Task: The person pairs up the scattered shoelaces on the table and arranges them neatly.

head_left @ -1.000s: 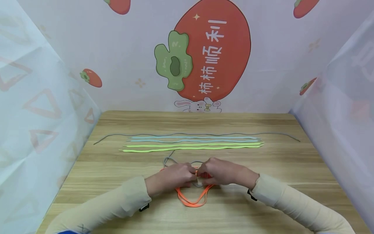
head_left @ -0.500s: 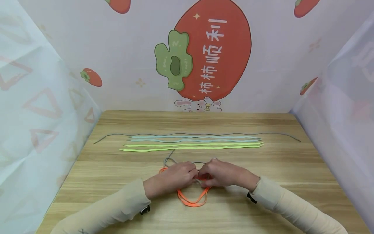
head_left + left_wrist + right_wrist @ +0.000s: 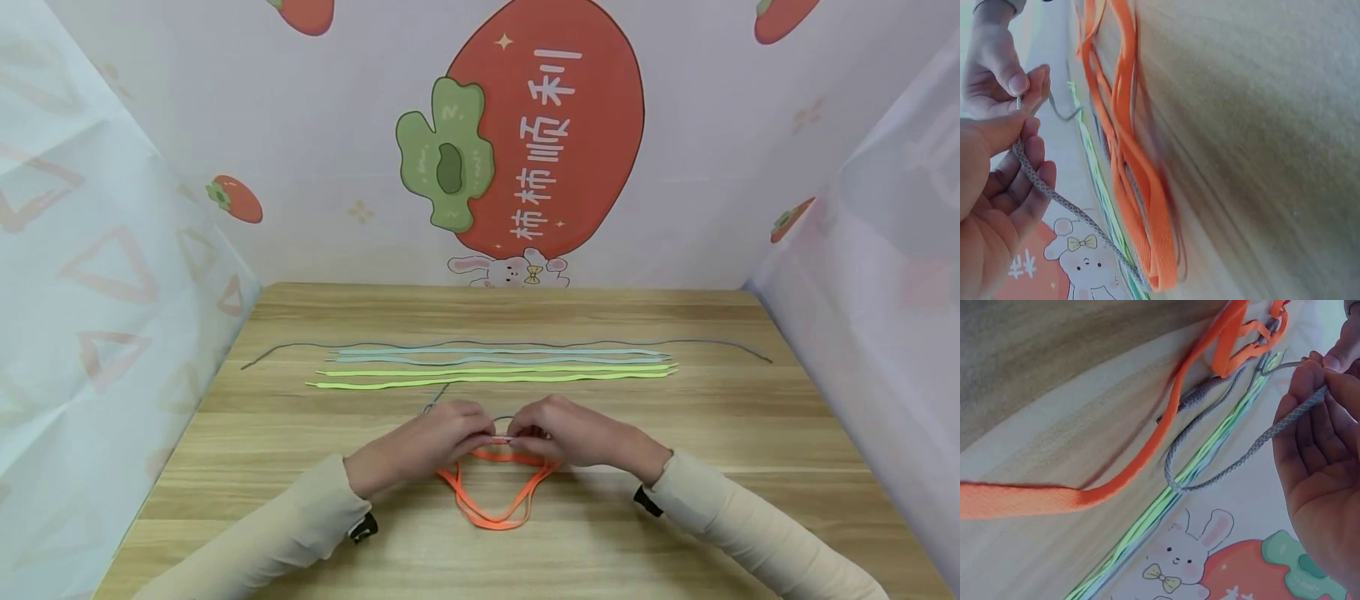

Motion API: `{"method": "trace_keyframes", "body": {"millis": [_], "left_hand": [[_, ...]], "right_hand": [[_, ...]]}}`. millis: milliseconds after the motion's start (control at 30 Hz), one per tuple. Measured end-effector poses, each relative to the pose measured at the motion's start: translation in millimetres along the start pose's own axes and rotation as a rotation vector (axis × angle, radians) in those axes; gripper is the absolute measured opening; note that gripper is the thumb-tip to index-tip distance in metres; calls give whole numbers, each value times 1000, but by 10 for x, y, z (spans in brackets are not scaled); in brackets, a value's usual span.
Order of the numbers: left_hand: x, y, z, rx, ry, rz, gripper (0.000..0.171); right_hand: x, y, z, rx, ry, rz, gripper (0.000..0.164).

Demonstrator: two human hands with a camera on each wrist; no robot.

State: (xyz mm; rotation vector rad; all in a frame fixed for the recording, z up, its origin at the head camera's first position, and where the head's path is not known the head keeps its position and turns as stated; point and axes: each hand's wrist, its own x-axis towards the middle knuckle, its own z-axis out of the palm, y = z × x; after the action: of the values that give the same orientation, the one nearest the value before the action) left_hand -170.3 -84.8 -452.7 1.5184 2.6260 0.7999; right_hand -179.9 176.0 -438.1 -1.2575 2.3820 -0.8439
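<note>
left hand (image 3: 435, 435) and right hand (image 3: 573, 433) near each other, each pinching the gray cord (image 3: 1086, 218) between thumb and fingertips, other fingers loosely bent. orange lace (image 3: 491, 523) lies in loops on the table (image 3: 225, 533), under and nearer than the hands; gray runs along parts of it. looks partway: orange and gray together, no finished knot evident. green laces (image 3: 487, 380), light blue laces (image 3: 375, 360) beyond the hands, straight, seemingly unused.
</note>
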Motion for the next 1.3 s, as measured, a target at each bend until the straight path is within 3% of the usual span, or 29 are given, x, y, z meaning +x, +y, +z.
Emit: {"method": "trace_keyframes", "body": {"millis": [133,533,1300], "left_hand": [[-38,-35,-62,13,31,4,10],[-184,-129,-214,-55,2,-69,7],[-629,-312,-442,42,37,-166,7]], "right_hand": [[-5,2,-43,12,13,-13,14],[-62,3,-146,36,5,18,16],[-405,123,-360,72,11,103,13]]}}
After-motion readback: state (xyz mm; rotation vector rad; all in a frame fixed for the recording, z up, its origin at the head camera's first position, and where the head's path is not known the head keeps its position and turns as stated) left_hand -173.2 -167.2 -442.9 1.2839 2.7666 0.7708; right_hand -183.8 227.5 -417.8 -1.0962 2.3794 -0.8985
